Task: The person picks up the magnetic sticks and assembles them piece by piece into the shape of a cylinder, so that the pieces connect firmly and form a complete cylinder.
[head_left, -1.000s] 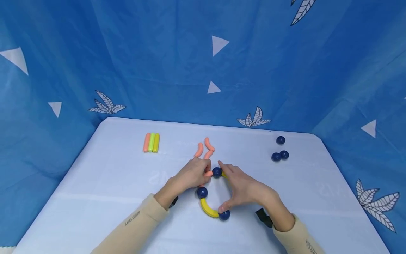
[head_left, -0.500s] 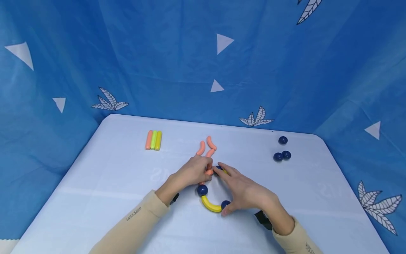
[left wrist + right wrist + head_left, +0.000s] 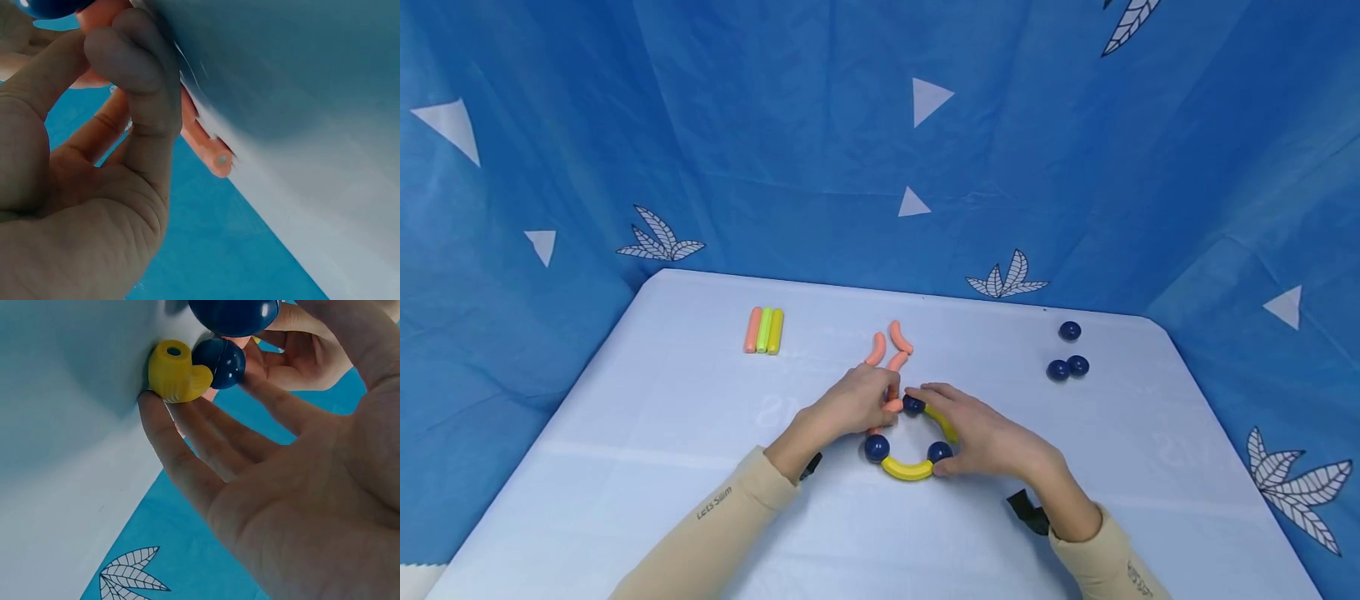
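Observation:
My left hand [image 3: 857, 404] pinches a pink curved rod [image 3: 892, 407] beside a dark blue ball [image 3: 913, 404]. A second blue ball [image 3: 877, 448] sits below that hand, joined to a yellow curved rod [image 3: 907, 471] ending at a third ball [image 3: 939, 452]. My right hand [image 3: 992, 429] spans the far side, fingers extended, index finger on the upper ball and thumb at the third. Another yellow curved rod [image 3: 943, 424] runs from the upper ball under the right hand. In the right wrist view, that yellow rod [image 3: 172, 369] shows a bare end with a hole, near the fingertips.
Beyond the left hand lie several loose pink curved rods [image 3: 900, 337]. Straight rods, pink, lime and yellow [image 3: 776, 332], stand side by side at the back left. Blue balls [image 3: 1058, 370] rest at the back right of the white table [image 3: 647, 400].
The third ball and the lower yellow rod have swung up towards the upper yellow rod, with the right thumb at the ball, narrowing the loop. The left hand keeps its pinch, nearly still.

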`<state>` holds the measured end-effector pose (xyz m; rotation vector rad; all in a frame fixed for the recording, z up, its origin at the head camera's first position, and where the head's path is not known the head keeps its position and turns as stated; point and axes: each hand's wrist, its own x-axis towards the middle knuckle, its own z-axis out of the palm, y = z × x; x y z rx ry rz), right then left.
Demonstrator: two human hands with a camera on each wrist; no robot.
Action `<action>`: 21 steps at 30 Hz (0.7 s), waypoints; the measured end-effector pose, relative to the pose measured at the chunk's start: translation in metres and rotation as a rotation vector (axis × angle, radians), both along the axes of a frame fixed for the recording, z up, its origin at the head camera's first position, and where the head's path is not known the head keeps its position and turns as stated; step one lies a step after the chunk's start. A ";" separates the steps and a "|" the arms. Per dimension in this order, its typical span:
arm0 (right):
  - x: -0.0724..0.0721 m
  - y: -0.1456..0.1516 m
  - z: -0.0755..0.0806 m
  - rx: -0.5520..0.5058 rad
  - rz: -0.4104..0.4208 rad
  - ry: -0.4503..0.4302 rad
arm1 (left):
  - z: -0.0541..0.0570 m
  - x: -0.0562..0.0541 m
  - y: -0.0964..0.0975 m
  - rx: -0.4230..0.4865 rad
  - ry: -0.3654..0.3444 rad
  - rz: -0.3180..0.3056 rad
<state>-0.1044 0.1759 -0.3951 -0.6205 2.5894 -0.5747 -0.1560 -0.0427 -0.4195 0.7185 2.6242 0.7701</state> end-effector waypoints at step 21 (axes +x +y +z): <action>-0.005 0.001 0.000 -0.051 -0.249 0.027 | 0.008 0.008 0.003 0.003 -0.209 0.155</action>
